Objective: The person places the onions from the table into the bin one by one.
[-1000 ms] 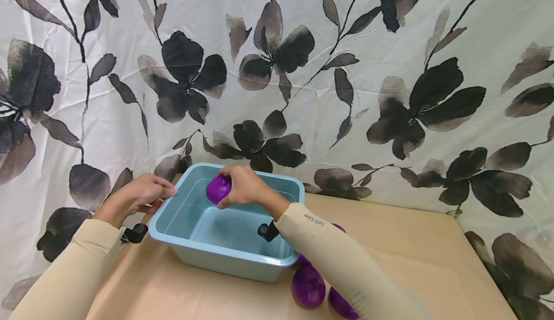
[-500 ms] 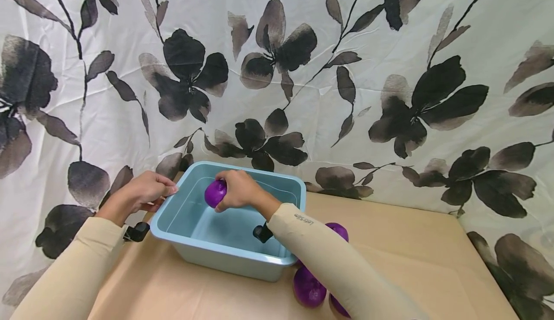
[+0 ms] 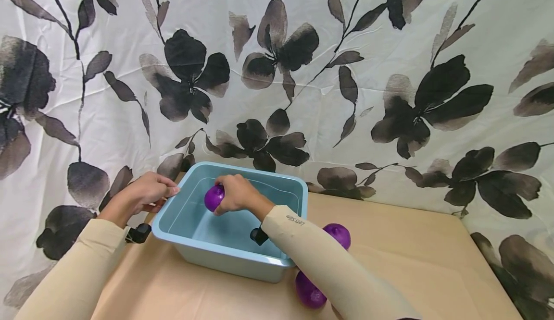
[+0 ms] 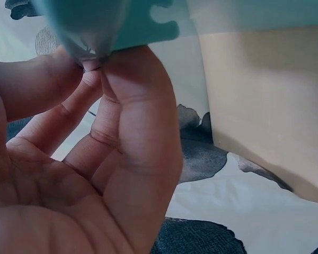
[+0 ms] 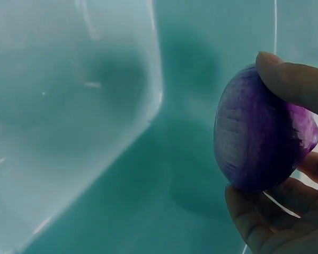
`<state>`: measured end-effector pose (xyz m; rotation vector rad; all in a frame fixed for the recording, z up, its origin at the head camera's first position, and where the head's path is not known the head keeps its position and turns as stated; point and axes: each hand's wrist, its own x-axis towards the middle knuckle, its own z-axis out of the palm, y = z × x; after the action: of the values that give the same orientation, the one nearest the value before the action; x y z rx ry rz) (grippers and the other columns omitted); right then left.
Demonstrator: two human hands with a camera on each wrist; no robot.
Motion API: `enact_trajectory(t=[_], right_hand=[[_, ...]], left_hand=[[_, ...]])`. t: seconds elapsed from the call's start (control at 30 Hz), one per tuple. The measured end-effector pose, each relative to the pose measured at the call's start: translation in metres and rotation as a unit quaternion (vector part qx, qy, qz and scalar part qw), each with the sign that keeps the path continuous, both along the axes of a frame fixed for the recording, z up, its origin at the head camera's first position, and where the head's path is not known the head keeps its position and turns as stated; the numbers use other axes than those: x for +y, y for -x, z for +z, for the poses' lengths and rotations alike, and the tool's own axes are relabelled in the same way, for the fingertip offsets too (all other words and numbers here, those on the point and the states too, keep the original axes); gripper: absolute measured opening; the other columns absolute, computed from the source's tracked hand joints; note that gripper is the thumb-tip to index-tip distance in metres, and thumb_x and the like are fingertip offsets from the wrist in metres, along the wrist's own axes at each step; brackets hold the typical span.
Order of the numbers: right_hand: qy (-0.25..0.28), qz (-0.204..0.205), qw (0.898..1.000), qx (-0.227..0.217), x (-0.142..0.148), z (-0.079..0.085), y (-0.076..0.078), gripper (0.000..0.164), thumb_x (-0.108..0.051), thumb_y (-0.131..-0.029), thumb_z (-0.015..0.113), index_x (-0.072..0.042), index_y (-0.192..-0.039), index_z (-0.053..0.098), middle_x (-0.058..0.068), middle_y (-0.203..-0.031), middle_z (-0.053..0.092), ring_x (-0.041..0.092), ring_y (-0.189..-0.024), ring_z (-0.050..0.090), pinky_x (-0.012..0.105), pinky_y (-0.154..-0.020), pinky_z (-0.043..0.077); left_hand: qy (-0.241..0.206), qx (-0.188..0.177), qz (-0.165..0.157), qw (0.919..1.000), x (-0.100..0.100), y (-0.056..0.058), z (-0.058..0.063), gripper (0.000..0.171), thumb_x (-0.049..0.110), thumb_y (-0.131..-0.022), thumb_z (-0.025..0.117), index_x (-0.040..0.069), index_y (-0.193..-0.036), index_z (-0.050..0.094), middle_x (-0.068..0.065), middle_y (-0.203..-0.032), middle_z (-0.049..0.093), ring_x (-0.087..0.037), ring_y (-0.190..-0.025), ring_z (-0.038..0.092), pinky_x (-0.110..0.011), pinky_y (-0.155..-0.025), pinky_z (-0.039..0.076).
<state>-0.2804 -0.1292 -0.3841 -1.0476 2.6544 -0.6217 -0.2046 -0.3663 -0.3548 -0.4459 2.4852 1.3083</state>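
A light blue plastic tub (image 3: 229,250) stands on the table, its inside bare apart from what the right hand brings. My left hand (image 3: 144,192) pinches the tub's left rim between thumb and fingers; the left wrist view shows the fingertips (image 4: 130,69) at the rim's underside. Inside the tub's left part, my right hand (image 3: 238,194) holds a glossy purple onion (image 3: 214,198) above the floor. In the right wrist view the thumb lies over the onion (image 5: 259,132) and the fingers curl beneath it.
Two more purple onions, one farther back (image 3: 338,235) and one nearer (image 3: 309,290), lie right of the tub, partly behind the right sleeve (image 3: 329,257). A tan table covering (image 3: 415,248) extends to the right. A floral cloth (image 3: 337,104) hangs behind.
My right hand has moved slightly left and lower in the tub with the onion. The right sleeve has shifted left, showing more of the rear onion. The left hand stays at the rim.
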Motion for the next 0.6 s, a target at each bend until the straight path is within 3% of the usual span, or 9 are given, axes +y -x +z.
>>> enact_trajectory(t=[0.6], right_hand=[[-0.035,0.010,0.999,-0.032,-0.0096,-0.0105,0.0080,0.085,-0.038,-0.075,0.095,-0.012,-0.146,0.058,0.007,-0.136,0.067,0.022,-0.118,0.065,0.036,-0.097,0.059]], left_hand=[[-0.004,-0.001,-0.002,1.0000,0.0000,-0.0014,0.0027,0.034,0.018,-0.106,0.059,-0.004,-0.132,0.065,-0.002,-0.084,0.067,-0.016,-0.069,0.063,-0.033,-0.063,0.057]])
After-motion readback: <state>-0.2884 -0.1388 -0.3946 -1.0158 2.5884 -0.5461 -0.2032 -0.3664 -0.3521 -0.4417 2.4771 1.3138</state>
